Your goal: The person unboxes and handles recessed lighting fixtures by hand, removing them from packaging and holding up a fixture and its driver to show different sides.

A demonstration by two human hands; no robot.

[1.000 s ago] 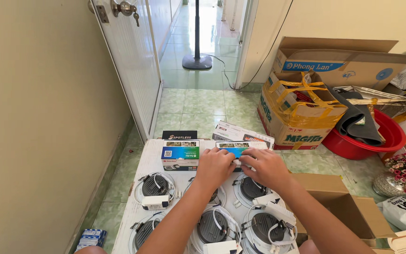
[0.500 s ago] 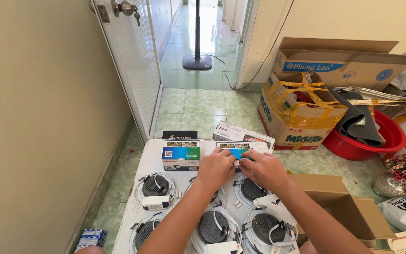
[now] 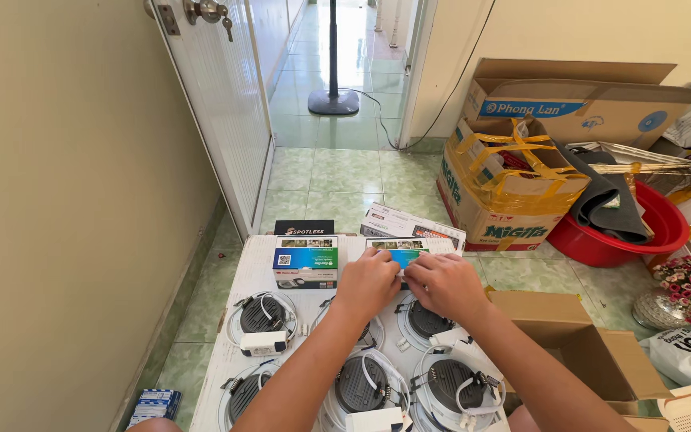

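Both hands, left hand (image 3: pixel 369 282) and right hand (image 3: pixel 444 284), pinch small white-blue box (image 3: pixel 397 250), unmoved since earlier, beside matching box (image 3: pixel 305 262).

Small white-and-blue printed box (image 3: pixel 397 250), lying flat on white board

Two bare forearms, no sleeves; bare hands (no gloves, rings)

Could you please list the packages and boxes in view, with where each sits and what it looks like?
Small box: under both hands, white with blue panel.
Second small box: left of it, white, blue-green band.
Taped carton: floor, right, brown with yellow tape.
Large flat carton: against wall, brown.
Open carton: lower right, brown.
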